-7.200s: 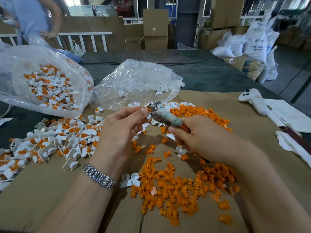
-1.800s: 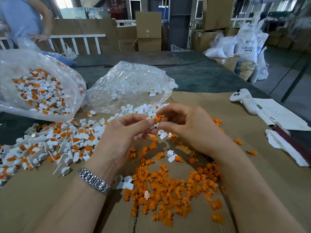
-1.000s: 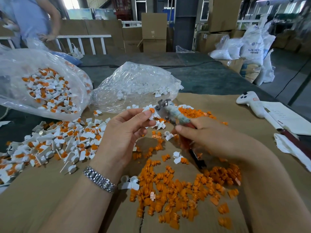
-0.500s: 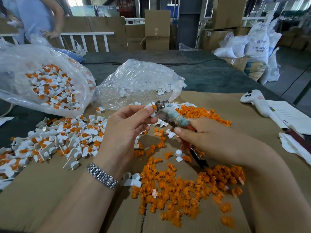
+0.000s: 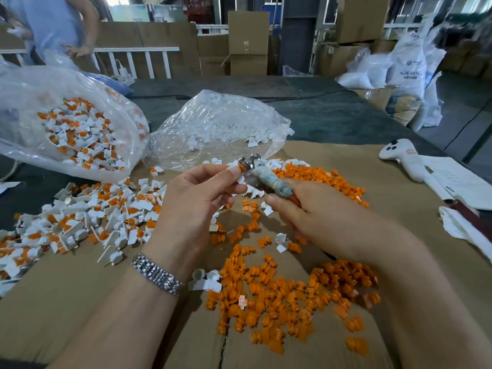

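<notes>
My left hand (image 5: 194, 206) pinches a small white plastic piece with an orange plug (image 5: 237, 170) between thumb and fingertips. My right hand (image 5: 314, 217) grips a pair of pliers (image 5: 263, 179) whose handles are wrapped in pale cloth; the metal jaws close on the piece at the left fingertips. Loose orange plugs (image 5: 279, 302) lie on the cardboard below my hands. Loose white pieces (image 5: 255, 193) lie beyond my hands.
A heap of assembled white-and-orange pieces (image 5: 87, 217) spreads at the left. Two clear bags stand behind: one with assembled pieces (image 5: 66, 123), one with white pieces (image 5: 218, 126). A white controller (image 5: 402, 158), papers and cloth lie at the right. A person (image 5: 53, 25) stands far left.
Two seconds ago both hands pinched a piece together, bare of tools. Since then my right hand took up the pliers and brought the jaws onto the piece held by my left hand.
</notes>
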The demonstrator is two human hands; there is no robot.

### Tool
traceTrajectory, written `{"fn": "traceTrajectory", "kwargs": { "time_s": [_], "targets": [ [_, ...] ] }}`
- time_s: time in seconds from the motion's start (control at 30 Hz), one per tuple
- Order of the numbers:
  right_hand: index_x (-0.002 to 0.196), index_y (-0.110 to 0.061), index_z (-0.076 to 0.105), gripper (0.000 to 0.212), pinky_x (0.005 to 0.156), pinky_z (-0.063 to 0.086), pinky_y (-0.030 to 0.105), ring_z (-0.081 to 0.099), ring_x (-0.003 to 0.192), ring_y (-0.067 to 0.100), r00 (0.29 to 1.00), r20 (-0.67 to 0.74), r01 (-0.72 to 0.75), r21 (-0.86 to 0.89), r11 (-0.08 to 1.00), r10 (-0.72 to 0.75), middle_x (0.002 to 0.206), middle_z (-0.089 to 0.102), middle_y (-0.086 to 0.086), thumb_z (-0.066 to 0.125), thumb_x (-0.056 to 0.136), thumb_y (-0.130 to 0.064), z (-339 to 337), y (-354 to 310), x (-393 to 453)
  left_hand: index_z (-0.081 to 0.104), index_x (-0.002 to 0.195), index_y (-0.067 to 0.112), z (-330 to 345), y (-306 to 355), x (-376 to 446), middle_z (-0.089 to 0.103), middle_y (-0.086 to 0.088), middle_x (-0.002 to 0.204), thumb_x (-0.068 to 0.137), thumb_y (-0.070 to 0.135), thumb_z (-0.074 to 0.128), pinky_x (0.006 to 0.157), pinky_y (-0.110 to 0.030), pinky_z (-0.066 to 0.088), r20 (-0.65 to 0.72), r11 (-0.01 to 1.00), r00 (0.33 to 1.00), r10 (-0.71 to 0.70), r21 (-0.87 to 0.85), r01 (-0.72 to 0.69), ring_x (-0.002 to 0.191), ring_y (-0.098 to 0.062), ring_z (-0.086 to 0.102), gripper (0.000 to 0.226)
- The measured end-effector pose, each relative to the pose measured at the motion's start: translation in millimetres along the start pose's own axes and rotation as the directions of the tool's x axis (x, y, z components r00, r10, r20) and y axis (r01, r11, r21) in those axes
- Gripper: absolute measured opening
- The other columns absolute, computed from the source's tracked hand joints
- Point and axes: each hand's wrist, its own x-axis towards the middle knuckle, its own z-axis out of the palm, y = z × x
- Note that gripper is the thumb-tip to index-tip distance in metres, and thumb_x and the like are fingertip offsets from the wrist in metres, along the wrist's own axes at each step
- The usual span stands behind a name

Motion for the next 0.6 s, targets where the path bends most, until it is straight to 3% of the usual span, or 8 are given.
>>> {"fn": "traceTrajectory", "kwargs": {
  "time_s": [0.13,0.23,0.33,0.43,0.5,0.6],
  "targets": [
    [0.074,-0.036,0.044,0.03,0.051,0.036,0.018,0.047,0.054,0.002,0.998,-0.056,-0.004,0.028,1.0,0.006,0.066,0.05,-0.008,0.046,0.103,-0.044,4,1,4,0.074,0.091,0.005,-3,2,1,0.076,-0.01,0.08,0.073,0.019,0.081,0.058,-0.018,0.054,0.007,0.999,1.0,0.02,-0.025,-0.019,0.071,-0.016,0.073,0.024],
    [0.076,-0.03,0.05,0.032,0.056,0.044,0.021,0.051,0.057,0.003,0.999,-0.04,-0.02,0.029,0.999,0.021,0.066,0.054,-0.005,0.047,0.102,-0.049,3,1,4,0.075,0.09,0.006,-3,1,1,0.076,-0.01,0.079,0.075,0.023,0.079,0.059,-0.019,0.055,0.001,0.999,0.999,0.035,0.017,-0.035,0.074,-0.018,0.074,0.022],
    [0.09,-0.018,0.058,0.044,0.075,0.053,0.046,0.062,0.075,0.021,0.999,-0.003,-0.032,0.021,0.999,0.032,0.08,0.064,0.007,0.045,0.097,-0.06,-4,2,3,0.074,0.089,0.009,-3,1,1,0.074,-0.006,0.078,0.077,0.024,0.078,0.061,-0.02,0.056,-0.031,0.998,0.998,0.052,0.034,-0.051,0.075,-0.018,0.074,0.019],
    [0.104,-0.013,0.055,0.05,0.069,0.048,0.04,0.06,0.078,0.019,0.985,-0.108,-0.137,0.015,0.99,0.138,0.086,0.062,0.003,0.045,0.097,-0.061,-10,13,6,0.074,0.09,0.012,-7,3,2,0.076,0.0,0.08,0.089,0.017,0.076,0.059,-0.018,0.054,-0.095,0.977,0.988,0.119,0.186,-0.1,0.072,-0.014,0.073,0.005],
    [0.106,-0.025,0.052,0.035,0.061,0.044,0.033,0.057,0.074,0.01,0.951,-0.186,-0.259,-0.034,0.965,0.248,0.086,0.06,-0.005,0.046,0.098,-0.058,-10,26,9,0.074,0.089,0.019,-11,0,3,0.075,0.002,0.078,0.093,0.015,0.073,0.058,-0.017,0.052,-0.139,0.868,0.966,0.216,0.48,-0.125,0.069,-0.01,0.071,0.005],
    [0.108,-0.022,0.052,0.037,0.072,0.047,0.037,0.06,0.091,0.022,0.882,-0.19,-0.458,-0.129,0.88,0.431,0.103,0.062,0.003,0.049,0.097,-0.057,-6,43,15,0.072,0.09,0.025,-16,-5,7,0.069,0.005,0.088,0.094,0.018,0.068,0.065,-0.028,0.051,-0.101,0.503,0.928,0.358,0.858,-0.101,0.08,-0.014,0.064,0.009]
  ]
}}
